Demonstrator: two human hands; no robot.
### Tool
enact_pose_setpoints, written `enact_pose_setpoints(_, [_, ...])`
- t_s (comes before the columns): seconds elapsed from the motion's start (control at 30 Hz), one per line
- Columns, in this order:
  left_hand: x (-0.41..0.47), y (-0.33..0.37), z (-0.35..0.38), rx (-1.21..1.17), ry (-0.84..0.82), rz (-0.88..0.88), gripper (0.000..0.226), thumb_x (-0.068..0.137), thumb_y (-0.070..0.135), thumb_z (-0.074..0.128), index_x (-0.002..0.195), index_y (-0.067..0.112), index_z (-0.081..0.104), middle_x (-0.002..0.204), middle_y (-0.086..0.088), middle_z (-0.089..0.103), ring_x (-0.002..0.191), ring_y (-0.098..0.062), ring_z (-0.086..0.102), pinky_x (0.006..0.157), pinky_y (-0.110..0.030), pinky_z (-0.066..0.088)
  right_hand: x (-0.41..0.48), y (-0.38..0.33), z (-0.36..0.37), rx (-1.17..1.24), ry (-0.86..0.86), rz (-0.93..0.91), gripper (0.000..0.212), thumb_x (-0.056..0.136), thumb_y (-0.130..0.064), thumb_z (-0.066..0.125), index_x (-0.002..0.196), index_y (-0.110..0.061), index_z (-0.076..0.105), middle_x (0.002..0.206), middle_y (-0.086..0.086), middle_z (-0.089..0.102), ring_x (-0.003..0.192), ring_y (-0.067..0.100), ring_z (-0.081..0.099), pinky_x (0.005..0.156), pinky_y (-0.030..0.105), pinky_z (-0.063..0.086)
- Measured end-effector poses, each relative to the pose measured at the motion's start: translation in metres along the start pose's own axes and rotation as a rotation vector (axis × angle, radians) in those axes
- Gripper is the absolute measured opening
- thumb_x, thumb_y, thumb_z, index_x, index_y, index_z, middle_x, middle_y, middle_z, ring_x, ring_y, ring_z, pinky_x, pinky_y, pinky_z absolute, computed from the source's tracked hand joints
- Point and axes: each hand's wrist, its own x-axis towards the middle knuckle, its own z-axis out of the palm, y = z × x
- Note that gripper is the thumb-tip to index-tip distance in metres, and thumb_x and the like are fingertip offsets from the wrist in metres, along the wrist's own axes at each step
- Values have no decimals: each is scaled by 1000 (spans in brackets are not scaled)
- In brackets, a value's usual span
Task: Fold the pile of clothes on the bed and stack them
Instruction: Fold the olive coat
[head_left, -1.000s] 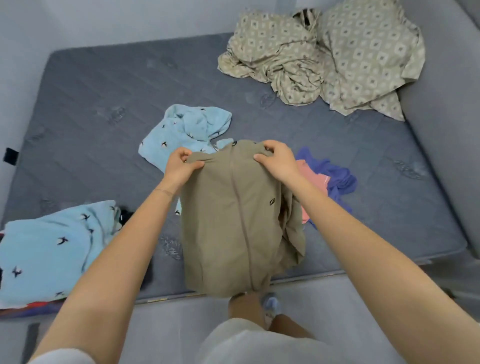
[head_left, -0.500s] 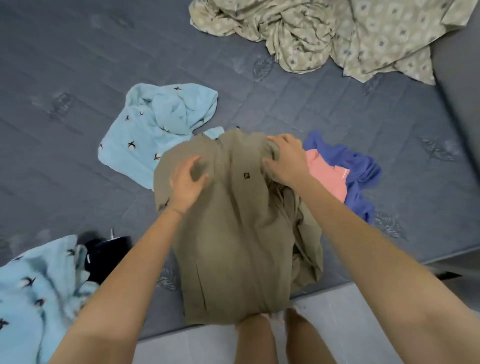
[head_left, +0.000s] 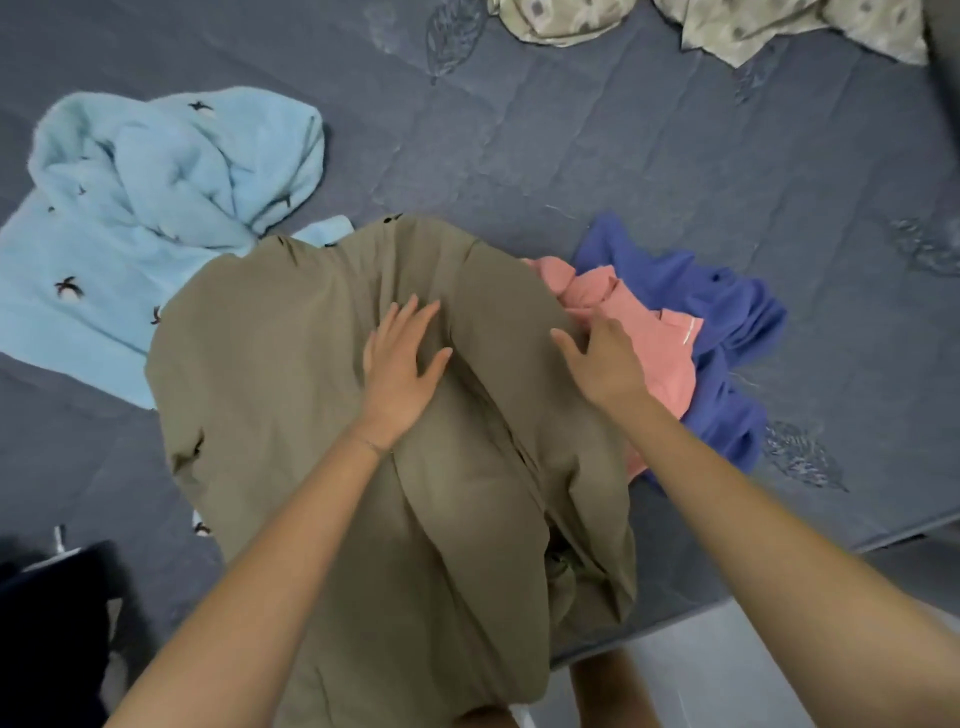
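An olive-brown garment (head_left: 291, 395) lies spread over the front of the grey mattress (head_left: 623, 156), its lower part hanging past the edge. My left hand (head_left: 400, 364) rests flat on its middle with fingers straight and spread. At the garment's right edge, my right hand (head_left: 602, 358) presses down with fingers straight, beside a pink garment (head_left: 649, 317) lying on a blue one (head_left: 727, 332). A light blue fleece garment with small bird prints (head_left: 150, 208) lies crumpled to the left, partly under the olive one.
A patterned beige sheet (head_left: 727, 26) is bunched at the far top edge. A dark item (head_left: 52, 597) sits at the lower left. The mattress edge and pale floor (head_left: 701, 670) run along the bottom right.
Both hands let go of the olive garment's top edge and now lie flat on it. The garment has been laid down on the mattress, and the camera has moved closer.
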Motion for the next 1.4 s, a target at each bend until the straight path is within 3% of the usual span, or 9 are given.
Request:
enact_pose_setpoints(0.13, [31, 26, 24, -69, 5, 36, 50, 98, 37, 49, 146, 22, 44, 157, -8, 33, 149, -27, 18, 121, -46, 14, 8, 14, 9, 32, 80, -94, 28, 94, -28, 62, 110, -6, 65, 104, 14, 67, 95, 34, 60, 76, 37, 45])
enact_pose_setpoints(0.4, [63, 84, 59, 77, -207, 241, 46, 102, 26, 48, 148, 28, 41, 159, 3, 30, 151, -20, 7, 119, -48, -2, 10, 23, -8, 387, 70, -241, 25, 100, -17, 52, 115, -10, 70, 113, 4, 71, 101, 15, 62, 91, 24, 44])
enact_pose_setpoints(0.5, [74, 98, 65, 62, -201, 285, 32, 97, 19, 56, 129, 24, 61, 149, 7, 45, 149, -19, 18, 118, -48, -2, 9, 28, -18, 429, 70, -279, 21, 100, -15, 52, 100, -13, 72, 93, -6, 70, 80, -1, 57, 76, 13, 41])
enact_pose_setpoints(0.6, [83, 107, 63, -18, -149, 269, 11, 92, 19, 62, 99, 19, 71, 119, 15, 62, 130, -13, 46, 114, -40, 3, 1, 32, -24, 523, 81, -213, 36, 99, -17, 56, 68, -36, 52, 61, -17, 50, 59, -8, 48, 60, 10, 33])
enact_pose_setpoints(0.77, [101, 121, 65, -139, -131, 219, 31, 91, 45, 51, 87, 21, 69, 95, 15, 71, 91, -6, 62, 106, -59, 30, -10, 48, -18, 553, -4, -98, 48, 88, -31, 70, 57, -21, 36, 55, -4, 36, 56, 12, 35, 55, 29, 28])
enact_pose_setpoints(0.87, [114, 132, 68, -239, -63, 154, 36, 95, 41, 48, 72, 15, 59, 65, 7, 57, 69, -10, 51, 81, -43, 45, -12, 66, -19, 670, -87, 16, 48, 92, -33, 65, 56, -16, 37, 53, -2, 34, 53, 10, 34, 55, 30, 29])
enact_pose_setpoints(1.03, [128, 145, 87, -227, -24, 101, 37, 98, 27, 54, 68, 6, 51, 64, -3, 46, 66, -12, 40, 66, -36, 36, -6, 95, -43, 791, -160, 177, 50, 99, -33, 56, 57, -18, 33, 52, -4, 31, 45, 3, 32, 49, 18, 28])
enact_pose_setpoints(1.23, [130, 155, 111, -81, -97, 127, 26, 93, 44, 48, 80, 26, 61, 81, 8, 67, 83, -22, 64, 93, -47, 46, 22, 116, -79, 792, 32, 116, 32, 100, -27, 53, 70, -28, 64, 60, -24, 54, 61, -6, 51, 60, 13, 39])
enact_pose_setpoints(1.4, [121, 187, 136, 46, -385, 286, 51, 81, 69, 39, 108, 36, 68, 93, 20, 68, 100, -10, 60, 105, -48, 34, 39, 125, -94, 717, 43, 37, 48, 98, -29, 58, 55, -18, 39, 46, -12, 37, 47, 4, 35, 51, 19, 29])
